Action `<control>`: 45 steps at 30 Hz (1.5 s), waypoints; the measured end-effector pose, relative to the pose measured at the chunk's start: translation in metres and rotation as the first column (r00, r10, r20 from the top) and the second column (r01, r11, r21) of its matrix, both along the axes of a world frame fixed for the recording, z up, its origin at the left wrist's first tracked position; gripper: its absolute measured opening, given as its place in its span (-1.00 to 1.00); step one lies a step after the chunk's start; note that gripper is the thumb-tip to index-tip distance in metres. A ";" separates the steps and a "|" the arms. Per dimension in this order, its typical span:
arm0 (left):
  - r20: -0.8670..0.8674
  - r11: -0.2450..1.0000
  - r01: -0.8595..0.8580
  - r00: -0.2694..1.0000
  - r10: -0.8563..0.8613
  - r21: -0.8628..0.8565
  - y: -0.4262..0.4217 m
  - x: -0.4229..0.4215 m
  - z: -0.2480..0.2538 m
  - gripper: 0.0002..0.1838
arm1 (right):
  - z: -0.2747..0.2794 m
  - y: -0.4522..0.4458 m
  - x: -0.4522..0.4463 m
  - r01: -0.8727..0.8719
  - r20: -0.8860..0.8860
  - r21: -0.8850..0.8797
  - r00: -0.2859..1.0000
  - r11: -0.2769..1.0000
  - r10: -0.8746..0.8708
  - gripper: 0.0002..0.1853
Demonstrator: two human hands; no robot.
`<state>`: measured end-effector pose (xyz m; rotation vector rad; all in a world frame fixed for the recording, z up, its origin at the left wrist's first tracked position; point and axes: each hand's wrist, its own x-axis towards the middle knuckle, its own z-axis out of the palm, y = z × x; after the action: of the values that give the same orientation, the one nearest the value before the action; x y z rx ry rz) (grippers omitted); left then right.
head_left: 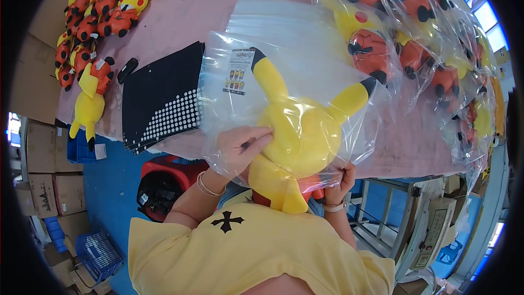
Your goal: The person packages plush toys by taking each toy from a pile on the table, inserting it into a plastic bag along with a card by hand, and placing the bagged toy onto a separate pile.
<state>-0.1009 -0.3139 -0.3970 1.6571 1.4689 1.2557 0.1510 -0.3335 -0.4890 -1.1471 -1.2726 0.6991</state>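
Note:
A yellow plush toy [300, 131] with black-tipped ears lies head-first in a clear plastic bag [218, 109], its lower body and a red part sticking out of the bag's mouth near my chest. My left hand [243, 145] is inside the bag beside the toy's head, fingers bent together; whatever they grip there is unclear. On the other side, my right hand [341, 183] pinches the bag's edge close to the red part. A printed label [238, 72] shows at the bag's upper left.
Flat clear bags [273, 19] and black sheets with white dots [164, 98] lie on the pink table [180, 11]. Unbagged plush toys [117, 16] crowd the left, with one [90, 104] nearer; bagged ones [371, 49] fill the right. A red stool [169, 180] stands below.

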 end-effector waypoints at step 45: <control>0.089 0.880 0.312 0.950 -0.300 -0.359 -0.099 -0.043 -0.044 -0.67 | 0.040 -0.065 0.023 -0.099 0.258 0.041 0.962 0.994 0.085 -0.81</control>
<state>-0.1441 -0.4129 -0.4413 1.5289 1.2673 0.7716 0.1737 -0.3983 -0.4494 -1.1667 -1.5618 0.5945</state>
